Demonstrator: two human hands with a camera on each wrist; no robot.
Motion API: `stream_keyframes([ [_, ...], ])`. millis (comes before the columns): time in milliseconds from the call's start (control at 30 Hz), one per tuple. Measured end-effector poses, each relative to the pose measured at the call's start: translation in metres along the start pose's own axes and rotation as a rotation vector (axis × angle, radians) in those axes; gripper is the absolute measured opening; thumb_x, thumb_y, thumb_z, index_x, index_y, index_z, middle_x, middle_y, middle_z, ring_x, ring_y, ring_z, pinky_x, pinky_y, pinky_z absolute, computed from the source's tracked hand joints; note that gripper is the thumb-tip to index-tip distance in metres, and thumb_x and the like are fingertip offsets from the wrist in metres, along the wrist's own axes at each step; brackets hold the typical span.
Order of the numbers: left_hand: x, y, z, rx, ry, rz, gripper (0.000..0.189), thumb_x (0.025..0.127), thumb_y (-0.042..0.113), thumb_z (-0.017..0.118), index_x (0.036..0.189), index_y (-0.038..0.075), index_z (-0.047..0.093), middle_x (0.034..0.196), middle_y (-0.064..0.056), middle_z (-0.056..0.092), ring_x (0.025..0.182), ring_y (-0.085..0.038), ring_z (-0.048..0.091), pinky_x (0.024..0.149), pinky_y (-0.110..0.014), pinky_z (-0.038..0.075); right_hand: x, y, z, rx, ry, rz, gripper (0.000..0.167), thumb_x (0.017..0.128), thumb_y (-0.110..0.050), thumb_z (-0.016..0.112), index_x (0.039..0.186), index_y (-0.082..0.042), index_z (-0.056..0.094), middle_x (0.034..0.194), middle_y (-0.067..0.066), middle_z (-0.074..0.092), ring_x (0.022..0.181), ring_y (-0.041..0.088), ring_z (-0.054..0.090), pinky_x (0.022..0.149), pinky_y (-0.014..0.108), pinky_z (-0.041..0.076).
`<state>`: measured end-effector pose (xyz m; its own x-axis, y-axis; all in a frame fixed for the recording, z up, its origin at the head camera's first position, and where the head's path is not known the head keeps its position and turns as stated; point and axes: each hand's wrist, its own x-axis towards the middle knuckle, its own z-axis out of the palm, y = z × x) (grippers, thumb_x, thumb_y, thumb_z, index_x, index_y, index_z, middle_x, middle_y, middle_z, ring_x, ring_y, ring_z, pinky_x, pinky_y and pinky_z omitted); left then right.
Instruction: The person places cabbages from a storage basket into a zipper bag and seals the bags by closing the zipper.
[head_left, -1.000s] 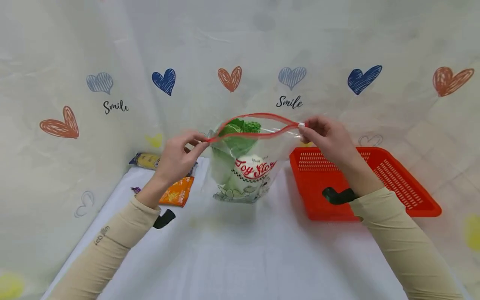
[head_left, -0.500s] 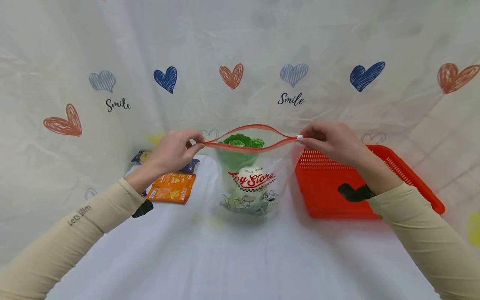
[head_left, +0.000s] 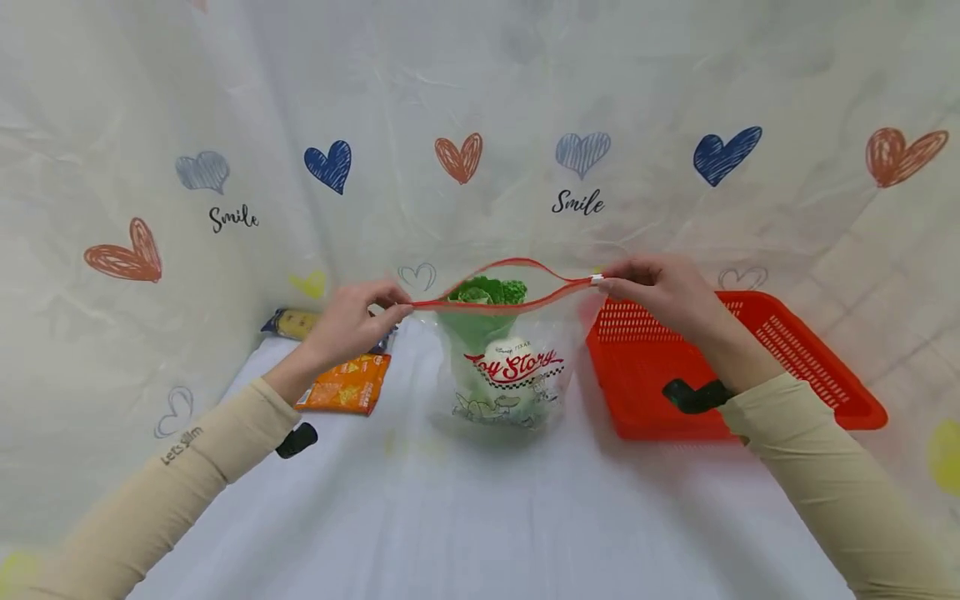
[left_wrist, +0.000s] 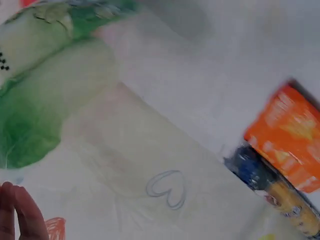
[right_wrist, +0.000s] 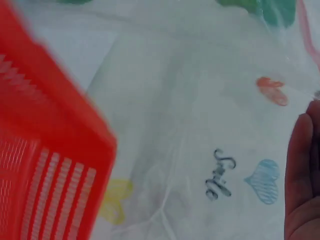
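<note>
A clear zip bag with red "Toy Story" lettering hangs between both hands, its red-edged mouth parted in the middle. Inside it is a leafy green vegetable like a Chinese cabbage, pale at the base. My left hand pinches the left end of the zip edge between thumb and fingers. At the right end, my right hand pinches the corner by the white slider. In the left wrist view the cabbage shows through the plastic, near the left fingertips.
A red plastic basket stands on the white-covered table under the right forearm. To the left, behind the left hand, lie an orange snack packet and a blue and yellow packet. A sheet with printed hearts hangs behind.
Both hands have lowered a little with the bag, and its bottom sits lower in view. The mouth's parted section has narrowed as its left end lies closed near the left hand.
</note>
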<state>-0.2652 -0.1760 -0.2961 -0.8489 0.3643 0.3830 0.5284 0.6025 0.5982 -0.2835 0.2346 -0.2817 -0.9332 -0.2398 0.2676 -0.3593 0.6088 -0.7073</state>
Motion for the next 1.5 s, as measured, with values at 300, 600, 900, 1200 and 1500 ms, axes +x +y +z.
stream_keyframes([
  [300,0.0,-0.003,0.003,-0.151,-0.031,-0.131,0.019,0.098,0.027,0.06,0.104,0.01,0.068,0.092,-0.008,0.065,0.077,-0.026,0.062,0.067,-0.036,0.056,0.0,0.006,0.011,0.117,-0.017,-0.038,0.032,0.091,-0.036,0.069,0.113,-0.012,0.072,0.099,0.006,0.071,0.09,0.019,0.067,0.08,0.02,0.053],
  [600,0.023,-0.009,0.014,-0.205,-0.051,-0.289,0.032,0.097,0.04,0.058,0.12,0.017,0.064,0.114,-0.005,0.064,0.099,-0.023,0.062,0.087,-0.04,0.051,0.009,0.015,0.03,0.313,0.005,0.055,0.038,0.092,-0.034,0.068,0.117,-0.006,0.07,0.1,0.003,0.072,0.09,0.016,0.069,0.084,0.022,0.053],
  [900,0.073,0.041,0.044,-0.177,-0.07,0.081,0.034,0.096,0.025,0.064,0.125,0.009,0.064,0.123,-0.007,0.065,0.111,-0.018,0.062,0.094,-0.029,0.049,0.015,0.008,0.042,0.31,0.03,-0.056,0.03,0.093,-0.027,0.068,0.11,-0.002,0.071,0.094,0.01,0.071,0.086,0.026,0.066,0.077,0.024,0.055],
  [1200,0.102,0.061,0.085,-0.188,-0.187,0.194,0.029,0.091,0.026,0.07,0.118,0.014,0.068,0.114,0.003,0.069,0.106,-0.004,0.061,0.092,-0.025,0.049,0.015,0.005,0.05,0.312,0.052,-0.141,0.025,0.093,-0.022,0.068,0.108,-0.002,0.073,0.094,0.015,0.071,0.085,0.032,0.066,0.075,0.025,0.056],
  [1500,0.107,0.056,0.1,-0.214,-0.222,0.18,0.018,0.092,0.027,0.069,0.106,0.016,0.073,0.098,0.008,0.07,0.095,-0.007,0.061,0.086,-0.027,0.049,0.013,0.002,0.051,0.292,0.07,-0.238,0.018,0.092,-0.015,0.069,0.105,-0.003,0.073,0.089,0.008,0.071,0.079,0.022,0.066,0.072,0.028,0.057],
])
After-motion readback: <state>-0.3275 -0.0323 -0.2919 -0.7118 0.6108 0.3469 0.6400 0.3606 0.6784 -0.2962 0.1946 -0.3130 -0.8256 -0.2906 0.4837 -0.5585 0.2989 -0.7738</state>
